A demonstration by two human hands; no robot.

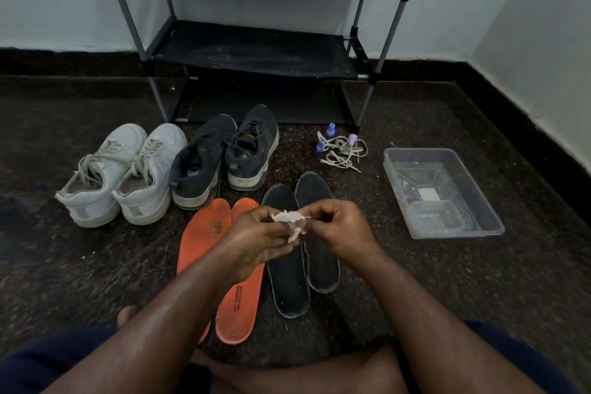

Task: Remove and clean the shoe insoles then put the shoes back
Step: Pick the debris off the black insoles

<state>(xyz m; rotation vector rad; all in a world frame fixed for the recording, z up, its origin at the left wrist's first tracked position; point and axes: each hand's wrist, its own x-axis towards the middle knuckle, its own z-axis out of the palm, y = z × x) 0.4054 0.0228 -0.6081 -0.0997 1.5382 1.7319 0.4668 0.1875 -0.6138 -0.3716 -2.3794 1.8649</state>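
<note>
Pinching a crumpled white tissue (292, 223) between them, the left hand (256, 238) and right hand (339, 227) ready it above the orange insoles (204, 233) and dark insoles (287, 278) laid out on the floor for wiping.

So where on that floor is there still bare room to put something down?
Bare floor lies left of the white shoes, right of the clear tub, and between the dark insoles and the tub. The rack shelves look bare. It is crowded in the middle: dark shoes, orange insoles, laces.
</note>
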